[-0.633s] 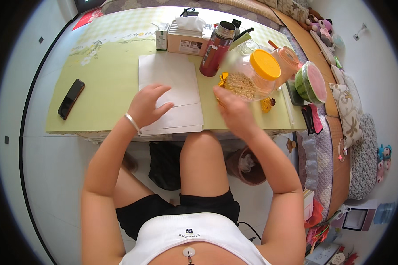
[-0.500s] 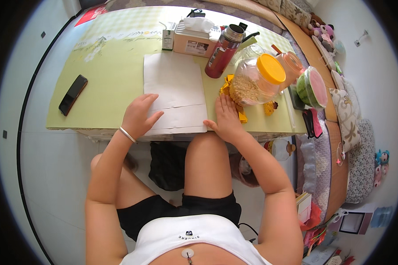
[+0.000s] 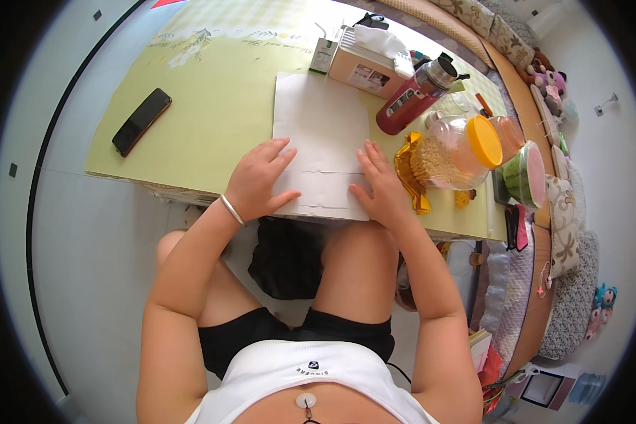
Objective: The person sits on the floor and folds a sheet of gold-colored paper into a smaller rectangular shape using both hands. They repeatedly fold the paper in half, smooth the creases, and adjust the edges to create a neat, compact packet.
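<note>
A white sheet of paper [image 3: 321, 124], creased across its lower part, lies flat at the table's near edge. My left hand [image 3: 260, 178], with a silver bangle on its wrist, rests at the paper's left edge, fingers stretched and thumb over the sheet. At the opposite edge lies my right hand [image 3: 383, 185], fingers extended and its thumb over the paper. Neither hand grips anything. Just right of my right hand are a crumpled golden-yellow wrapper [image 3: 409, 177] and a clear jar with a yellow lid [image 3: 442, 157], tilted in view, holding tan grains.
A black phone [image 3: 142, 121] lies on the left of the green table cover [image 3: 212, 106]. Behind the paper stand a small carton [image 3: 323, 56], a tissue box [image 3: 364, 69] and a red bottle [image 3: 411, 99]. A cut watermelon [image 3: 524, 175] sits at the right edge.
My right hand has shifted left relative to the paper, from the table beside the wrapper to the sheet's right edge. My left hand stays at the left edge. The whole view has turned slightly.
</note>
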`<act>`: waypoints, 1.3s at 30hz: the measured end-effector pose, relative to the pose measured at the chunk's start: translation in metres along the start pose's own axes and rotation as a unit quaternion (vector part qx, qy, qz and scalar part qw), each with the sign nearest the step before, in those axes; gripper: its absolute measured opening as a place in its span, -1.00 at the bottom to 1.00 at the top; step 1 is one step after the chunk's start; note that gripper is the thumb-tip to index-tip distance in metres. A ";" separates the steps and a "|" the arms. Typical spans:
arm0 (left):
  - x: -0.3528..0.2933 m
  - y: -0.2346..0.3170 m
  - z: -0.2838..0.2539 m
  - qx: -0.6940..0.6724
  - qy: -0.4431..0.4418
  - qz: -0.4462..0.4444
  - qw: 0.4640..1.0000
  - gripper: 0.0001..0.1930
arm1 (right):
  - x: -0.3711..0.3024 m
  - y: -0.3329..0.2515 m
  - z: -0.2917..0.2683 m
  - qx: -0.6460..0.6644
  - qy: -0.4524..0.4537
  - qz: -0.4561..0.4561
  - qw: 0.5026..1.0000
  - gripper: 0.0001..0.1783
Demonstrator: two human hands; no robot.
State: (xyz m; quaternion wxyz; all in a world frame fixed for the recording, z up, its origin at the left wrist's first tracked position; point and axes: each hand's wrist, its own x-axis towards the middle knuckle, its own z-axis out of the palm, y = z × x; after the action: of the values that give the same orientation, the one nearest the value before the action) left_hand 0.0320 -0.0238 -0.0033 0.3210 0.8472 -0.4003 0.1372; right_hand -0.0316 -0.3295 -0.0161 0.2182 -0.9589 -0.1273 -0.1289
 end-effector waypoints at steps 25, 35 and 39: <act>-0.014 0.003 -0.002 -0.236 0.004 -0.101 0.966 -0.86 | -0.025 -0.023 -0.007 0.382 0.044 0.148 0.911 -0.90; 0.010 -0.014 0.034 -0.120 0.095 -0.241 0.958 -0.50 | 0.026 -0.026 0.016 0.216 0.155 0.246 0.932 -0.71; 0.015 -0.008 0.038 -0.016 0.122 -0.211 0.970 -0.44 | 0.037 -0.020 0.012 0.141 0.113 0.259 0.949 -0.66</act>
State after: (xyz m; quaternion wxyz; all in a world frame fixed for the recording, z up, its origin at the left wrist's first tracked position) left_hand 0.0467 -0.0539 -0.0277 0.4027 0.8842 -0.1724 0.1624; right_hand -0.0003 -0.2998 -0.0076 0.3902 -0.8975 0.1338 -0.1559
